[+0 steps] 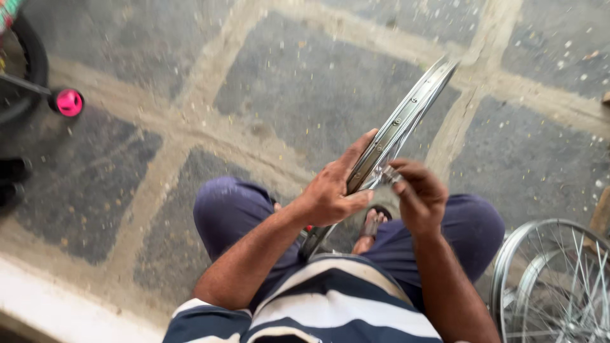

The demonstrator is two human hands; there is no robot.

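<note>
A stone-slab floor (pixel 305 89) with pale joints lies below. The left hand (pixel 333 190) has its fingers clenched around a bare silver wheel rim (pixel 406 121), held over the lap. The right hand (pixel 419 194) pinches a small metal piece (pixel 389 175) against the rim. A spoked wheel (pixel 559 286) lies at the floor's right edge.
</note>
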